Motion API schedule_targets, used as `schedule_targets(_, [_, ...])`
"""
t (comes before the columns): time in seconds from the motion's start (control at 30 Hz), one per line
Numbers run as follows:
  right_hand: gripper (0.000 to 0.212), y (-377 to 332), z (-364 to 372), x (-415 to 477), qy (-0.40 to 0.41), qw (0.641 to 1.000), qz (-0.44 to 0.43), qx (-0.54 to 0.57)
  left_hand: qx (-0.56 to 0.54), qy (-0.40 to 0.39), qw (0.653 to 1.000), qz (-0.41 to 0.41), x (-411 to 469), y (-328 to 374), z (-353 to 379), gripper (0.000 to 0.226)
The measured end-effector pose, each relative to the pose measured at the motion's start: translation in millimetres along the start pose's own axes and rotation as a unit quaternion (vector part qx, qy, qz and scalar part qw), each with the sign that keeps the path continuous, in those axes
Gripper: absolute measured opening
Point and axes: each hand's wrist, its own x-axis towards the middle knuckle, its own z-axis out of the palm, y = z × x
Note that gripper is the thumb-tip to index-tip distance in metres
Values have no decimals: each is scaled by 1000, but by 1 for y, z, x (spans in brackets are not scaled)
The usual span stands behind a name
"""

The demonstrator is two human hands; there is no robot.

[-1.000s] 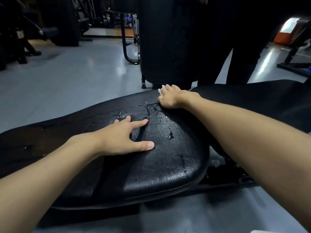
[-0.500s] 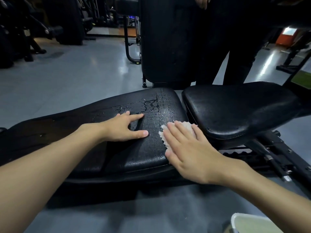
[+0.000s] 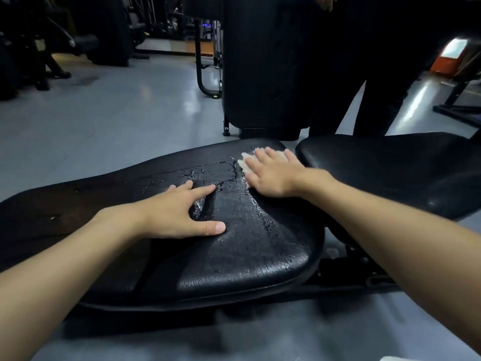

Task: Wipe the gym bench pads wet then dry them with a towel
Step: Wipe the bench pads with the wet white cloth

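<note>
Pressing the cloth point(image 3: 245, 162) by the pad point(image 3: 260, 246)'s far edge, right hand point(image 3: 273, 174) flat, left hand point(image 3: 177, 212) spread.

Left hand point(image 3: 179, 212): I see it flat on the long pad point(image 3: 247, 246), fingers spread.
Right hand point(image 3: 273, 175): pressing a white cloth point(image 3: 244, 161) at the pad's far right edge.
Pad surface: wet streaks between my hands.
Seat pad point(image 3: 390, 173): right, just beside.
</note>
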Motion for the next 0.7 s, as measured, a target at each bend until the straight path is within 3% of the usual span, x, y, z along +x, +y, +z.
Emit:
schedule_targets(0.17, [63,4,-11,85,-5,999,49,-2,2,5,1000,2,6,-4,1,124])
schedule_targets(0.33, [61,-1,-15,97,-8,997,71,1,-10,12,1000,3,9,-5,1,122])
schedule_targets(0.5, [64,-7,3,50,8,1000,16,-11,-10,15,1000,-5,9,0,-2,117])
schedule_targets(0.7, [66,-36,22,-77,37,996,-81,-25,-27,16,999,-8,2,-1,1,112])
